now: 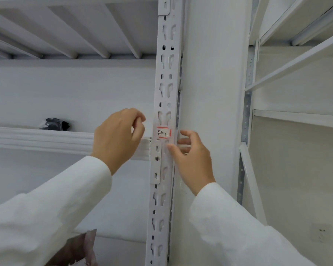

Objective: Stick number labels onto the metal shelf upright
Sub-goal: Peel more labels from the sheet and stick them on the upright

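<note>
nothing is being held: the left hand (117, 139) is hanging loosely curled beside the number label (163, 133), and the right hand (190, 156) is being rested open against the metal upright (166, 83). the label is being shown stuck flat just above the shelf bracket (155, 162), so its corners should be getting rubbed down firmly.

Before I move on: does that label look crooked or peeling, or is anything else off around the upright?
Nothing stands out. The red-bordered label sits flat and about square on the shelf upright, just above the beam bracket, and partly covers a slot. Neither the left hand nor the right hand touches it. The handwriting is too small to read.
</note>
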